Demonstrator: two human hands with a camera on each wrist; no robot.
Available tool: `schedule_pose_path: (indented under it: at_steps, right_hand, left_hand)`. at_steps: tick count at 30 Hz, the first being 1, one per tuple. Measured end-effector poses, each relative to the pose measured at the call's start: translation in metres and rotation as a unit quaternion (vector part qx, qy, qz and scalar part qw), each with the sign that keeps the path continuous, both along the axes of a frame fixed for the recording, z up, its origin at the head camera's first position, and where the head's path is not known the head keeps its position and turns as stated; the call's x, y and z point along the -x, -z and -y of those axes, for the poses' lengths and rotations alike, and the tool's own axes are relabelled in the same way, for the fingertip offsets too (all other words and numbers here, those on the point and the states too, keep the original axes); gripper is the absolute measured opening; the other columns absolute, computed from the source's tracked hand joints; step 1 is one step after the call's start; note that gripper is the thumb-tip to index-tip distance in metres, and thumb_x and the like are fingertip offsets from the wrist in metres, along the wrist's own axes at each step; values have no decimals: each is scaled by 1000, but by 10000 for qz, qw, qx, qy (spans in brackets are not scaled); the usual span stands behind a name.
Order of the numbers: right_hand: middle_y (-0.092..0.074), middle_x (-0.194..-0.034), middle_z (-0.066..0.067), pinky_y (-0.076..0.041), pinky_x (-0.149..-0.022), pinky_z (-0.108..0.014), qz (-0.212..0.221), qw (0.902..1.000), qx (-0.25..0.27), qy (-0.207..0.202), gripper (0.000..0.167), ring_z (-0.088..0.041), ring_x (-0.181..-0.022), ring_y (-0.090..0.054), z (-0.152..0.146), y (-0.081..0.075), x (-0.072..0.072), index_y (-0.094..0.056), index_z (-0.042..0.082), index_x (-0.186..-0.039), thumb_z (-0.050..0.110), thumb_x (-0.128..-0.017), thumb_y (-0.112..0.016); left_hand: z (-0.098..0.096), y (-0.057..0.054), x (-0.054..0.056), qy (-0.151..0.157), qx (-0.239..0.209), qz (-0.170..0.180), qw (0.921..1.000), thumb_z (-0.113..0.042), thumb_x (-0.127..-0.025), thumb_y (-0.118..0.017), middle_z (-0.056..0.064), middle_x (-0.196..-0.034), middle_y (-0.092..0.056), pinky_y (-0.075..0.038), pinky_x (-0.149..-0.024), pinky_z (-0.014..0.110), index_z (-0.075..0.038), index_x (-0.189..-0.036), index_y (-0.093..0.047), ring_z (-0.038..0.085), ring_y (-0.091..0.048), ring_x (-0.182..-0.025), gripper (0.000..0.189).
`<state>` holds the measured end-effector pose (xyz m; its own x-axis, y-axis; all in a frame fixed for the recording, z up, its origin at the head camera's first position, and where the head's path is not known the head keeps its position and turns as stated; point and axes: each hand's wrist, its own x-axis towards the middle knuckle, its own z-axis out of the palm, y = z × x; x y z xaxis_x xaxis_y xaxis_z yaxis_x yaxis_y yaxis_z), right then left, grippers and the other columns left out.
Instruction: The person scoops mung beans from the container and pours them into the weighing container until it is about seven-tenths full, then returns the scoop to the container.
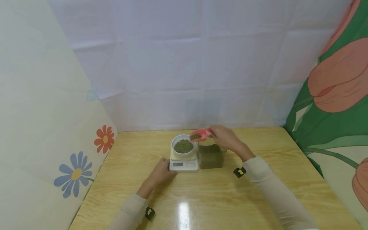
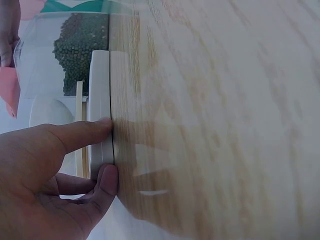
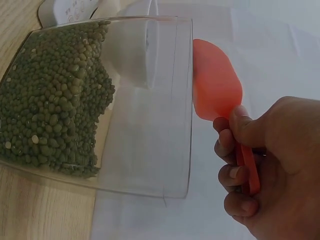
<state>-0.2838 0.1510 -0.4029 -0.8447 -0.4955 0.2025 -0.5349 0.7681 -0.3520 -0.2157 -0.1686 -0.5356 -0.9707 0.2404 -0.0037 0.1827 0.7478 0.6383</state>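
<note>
My right hand (image 1: 225, 137) grips the handle of a red plastic scoop (image 3: 215, 80). Green mung beans (image 1: 196, 136) lie in the scoop, which is over the right rim of a white bowl (image 1: 184, 152). More mung beans fill much of that bowl, and it stands on a white kitchen scale (image 1: 184, 165). At the scale's front left corner, my left hand (image 1: 161, 171) holds the body, with the thumb and fingertips (image 2: 107, 180) against its edges. Right beside the scale stands a clear plastic box (image 3: 145, 150) with mung beans inside.
All of this stands on a wood-grain table (image 1: 129, 147). A white cloth (image 1: 161, 80) hangs behind it, with flower-printed panels at the left and right sides. Black wrist devices (image 1: 239, 172) with yellow marks hang at both sleeves.
</note>
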Motion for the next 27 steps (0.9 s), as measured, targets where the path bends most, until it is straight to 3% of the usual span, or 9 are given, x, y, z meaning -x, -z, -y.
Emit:
schedule_pose_path:
  at_steps: [9,27]
  right_hand:
    - [-77,-106,-12,-60,-89,-51,-125,9998,-48,-112,25,-31,-97,-73,8,0,-1,-73,2,-118,21,-106,-65]
    - [-77,-106,-11,-61,-89,-48,-262,9989,-307,-226,25,-29,-95,-73,18,-3,0,-74,2,-118,21,-105,-67]
  left_hand:
    - [0,0,0,50,14,-13,10000,-18,-86,-87,8,-100,-58,-52,-77,32,1,-124,-72,19,-50,-88,45]
    - [0,-1,-1,-8,33,22,10000,-20,-87,-86,8,-100,-58,-52,-78,33,2,-127,-71,19,-50,-88,48]
